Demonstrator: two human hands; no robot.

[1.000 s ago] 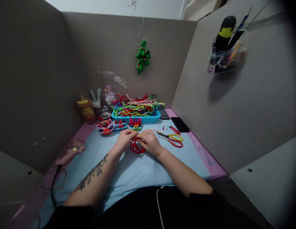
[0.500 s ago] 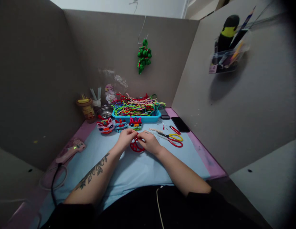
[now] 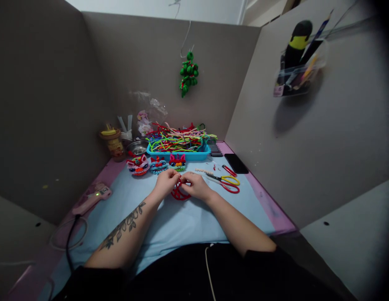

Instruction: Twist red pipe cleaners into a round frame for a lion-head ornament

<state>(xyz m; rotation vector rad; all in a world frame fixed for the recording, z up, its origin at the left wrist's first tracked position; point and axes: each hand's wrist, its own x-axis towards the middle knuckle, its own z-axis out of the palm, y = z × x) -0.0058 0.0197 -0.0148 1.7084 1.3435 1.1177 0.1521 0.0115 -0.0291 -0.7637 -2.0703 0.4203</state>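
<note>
Between my two hands is a round, openwork frame of red pipe cleaners (image 3: 181, 195), just above the light blue cloth (image 3: 182, 221). My left hand (image 3: 168, 181) pinches its upper left part with closed fingers. On the other side my right hand (image 3: 196, 185) grips its upper right, fingertips close to those of the left. The exact spot where the fingers meet is partly hidden by the hands. Just beyond them stand three fuzzy animal heads: a red and pink one (image 3: 138, 166), a light blue one (image 3: 158, 165) and one with pink ears (image 3: 177, 162).
Behind the heads sits a blue tray (image 3: 178, 156) heaped with colourful pipe cleaners. Scissors (image 3: 227, 182), a red-handled cutter (image 3: 229, 170) and a black phone (image 3: 236, 163) lie to the right. A pink glue gun (image 3: 93, 199) with a lit green light and cord rests at left.
My fingers shift only slightly on the red pipe cleaner frame; both hands keep their hold. The whole view moves a few pixels to the left.
</note>
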